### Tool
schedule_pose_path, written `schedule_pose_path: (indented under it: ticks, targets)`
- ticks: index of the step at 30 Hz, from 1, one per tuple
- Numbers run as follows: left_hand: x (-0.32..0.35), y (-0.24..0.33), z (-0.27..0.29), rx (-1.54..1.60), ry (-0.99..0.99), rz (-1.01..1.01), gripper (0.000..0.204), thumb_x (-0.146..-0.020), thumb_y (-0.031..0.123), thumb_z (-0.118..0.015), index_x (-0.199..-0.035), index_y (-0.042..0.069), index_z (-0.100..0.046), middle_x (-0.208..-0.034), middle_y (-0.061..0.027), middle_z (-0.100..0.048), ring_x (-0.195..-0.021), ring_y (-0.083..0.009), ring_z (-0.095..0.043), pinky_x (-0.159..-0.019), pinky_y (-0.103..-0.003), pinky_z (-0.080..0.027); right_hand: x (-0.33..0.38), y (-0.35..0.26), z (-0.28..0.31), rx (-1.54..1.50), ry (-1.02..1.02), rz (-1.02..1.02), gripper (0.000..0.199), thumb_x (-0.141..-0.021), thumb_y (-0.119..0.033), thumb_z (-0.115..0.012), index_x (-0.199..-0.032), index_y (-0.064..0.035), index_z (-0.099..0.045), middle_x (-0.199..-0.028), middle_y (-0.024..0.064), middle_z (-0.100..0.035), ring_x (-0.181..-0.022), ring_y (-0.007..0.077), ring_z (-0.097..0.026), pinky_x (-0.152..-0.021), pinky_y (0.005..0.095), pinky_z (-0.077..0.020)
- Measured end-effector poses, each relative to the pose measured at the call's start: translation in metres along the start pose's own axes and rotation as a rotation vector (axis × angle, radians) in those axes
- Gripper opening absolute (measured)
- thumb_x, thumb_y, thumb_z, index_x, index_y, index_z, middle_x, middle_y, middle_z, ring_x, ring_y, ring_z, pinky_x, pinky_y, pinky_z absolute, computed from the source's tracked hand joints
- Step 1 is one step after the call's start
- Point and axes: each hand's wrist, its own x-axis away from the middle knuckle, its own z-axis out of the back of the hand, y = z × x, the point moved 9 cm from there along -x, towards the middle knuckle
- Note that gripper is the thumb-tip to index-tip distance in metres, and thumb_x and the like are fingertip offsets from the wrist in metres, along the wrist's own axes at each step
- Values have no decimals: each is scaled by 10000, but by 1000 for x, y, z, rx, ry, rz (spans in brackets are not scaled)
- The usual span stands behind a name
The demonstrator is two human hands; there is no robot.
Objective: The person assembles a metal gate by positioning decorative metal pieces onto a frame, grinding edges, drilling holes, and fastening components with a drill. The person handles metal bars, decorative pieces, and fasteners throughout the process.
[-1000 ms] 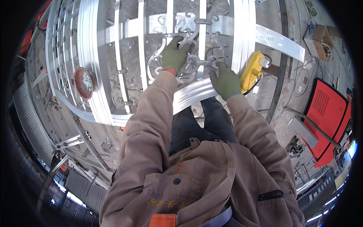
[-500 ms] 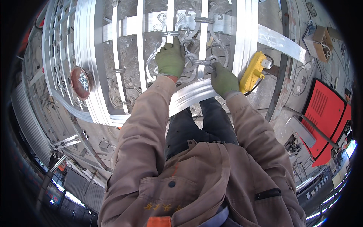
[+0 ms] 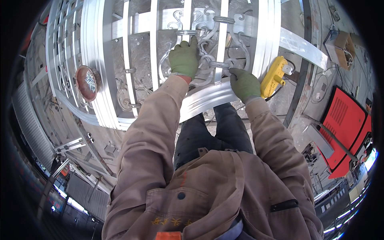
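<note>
A silver metal gate panel (image 3: 267,24) with upright bars and curled scroll ornaments (image 3: 240,44) lies in front of me. My left hand (image 3: 184,61), in a green glove, is closed over a scroll beside a middle bar. Its index finger points up to the collar (image 3: 186,33) on that bar. My right hand (image 3: 245,85), gloved alike, is by the panel's near curved rail (image 3: 208,101). Its fingers are together, the tips close to a lower collar (image 3: 219,65); whatever they grip is hidden.
A reddish-brown bowl of screws (image 3: 89,83) sits on the panel's left side. Right of the panel lies a yellow power strip (image 3: 273,77) with a plug in it. Farther right are an open cardboard box (image 3: 343,50), loose cables and a red machine cover (image 3: 344,120).
The panel, the bowl and both hands appear slightly farther right in the view. Both hands keep nearly the same places on the panel.
</note>
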Motion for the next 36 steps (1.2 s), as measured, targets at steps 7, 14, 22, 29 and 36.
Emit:
schedule_pose_path:
  ticks: [7,14,22,29,36]
  targets:
    - [2,-4,-5,-20,52,-7,542,-1158,397,-692,-1673,236,-638,-1259,-162,-794,-1133,-400,-804,-915,-569,-631,-2,-7,-1,51,-23,-14,396,-1154,-358,-627,-1446,-200,-842,-1347,150,-862,-1204,401,-827,-1076,534,-655]
    - [14,-3,6,78,95,7,629,-1094,336,-764,-1690,200,-614,-1278,-148,-759,-1141,-382,-786,-917,-556,-614,0,-10,-4,73,-10,-48,372,-1148,-350,-639,-1413,-195,-850,-1307,154,-866,-1177,421,-835,-1046,557,-662]
    - [14,-2,16,94,45,62,478,-1128,332,-710,-1598,246,-699,-1286,-178,-803,-1155,-412,-809,-956,-573,-638,3,-14,0,68,-1,-35,368,-1142,-336,-653,-1421,-181,-837,-1324,146,-855,-1175,415,-831,-1035,561,-663]
    - [26,-12,20,247,91,138,447,-1065,341,-793,-1493,219,-755,-1301,-152,-790,-1144,-399,-800,-931,-556,-635,10,-14,1,36,76,20,362,-1140,-321,-655,-1410,-164,-838,-1322,145,-855,-1170,420,-830,-1032,561,-663]
    - [31,-39,24,446,87,127,375,-1107,247,-714,-1450,172,-844,-1293,-232,-826,-1128,-415,-820,-985,-532,-649,3,-6,4,13,54,0,365,-1126,-346,-662,-1361,-163,-873,-1293,177,-868,-1147,441,-828,-1045,552,-656]
